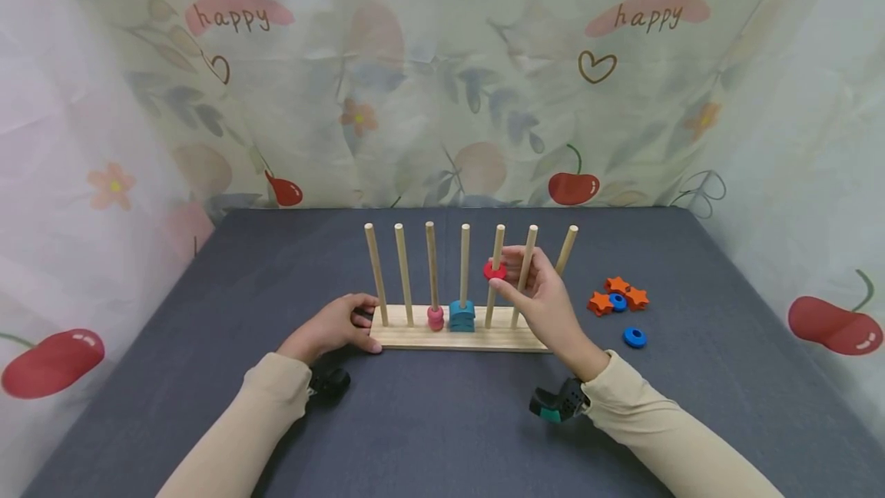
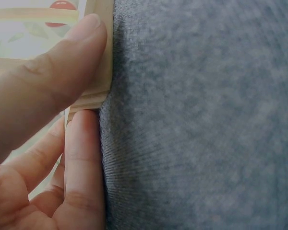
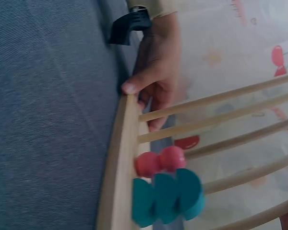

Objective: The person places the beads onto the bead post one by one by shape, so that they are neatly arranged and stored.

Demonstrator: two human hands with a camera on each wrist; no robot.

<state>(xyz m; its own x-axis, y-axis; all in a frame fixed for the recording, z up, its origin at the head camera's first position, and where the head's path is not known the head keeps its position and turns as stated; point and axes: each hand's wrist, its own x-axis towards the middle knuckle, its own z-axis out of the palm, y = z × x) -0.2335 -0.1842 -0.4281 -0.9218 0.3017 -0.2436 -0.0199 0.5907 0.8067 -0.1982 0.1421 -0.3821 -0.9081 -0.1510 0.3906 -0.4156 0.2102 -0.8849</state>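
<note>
A wooden peg stand (image 1: 429, 340) with several upright pegs stands on the table. My left hand (image 1: 335, 325) grips the stand's left end; in the left wrist view the thumb lies over the base's edge and a fingertip touches its end. Between thumb and fingers, my right hand (image 1: 549, 306) pinches a red ring (image 1: 489, 273), which sits around the upper part of the fifth peg from the left. The right fingers reach behind the sixth peg. Two pink beads (image 3: 156, 162) are on the third peg. Three teal pieces (image 1: 462, 317) are stacked on the fourth.
Right of the stand lie three orange stars (image 1: 600, 303) grouped around one blue ring (image 1: 618, 302). Another blue ring (image 1: 634, 337) lies nearer the front. A dark grey cloth (image 1: 442, 421) covers the table, and a patterned curtain (image 1: 429, 68) surrounds its back and sides.
</note>
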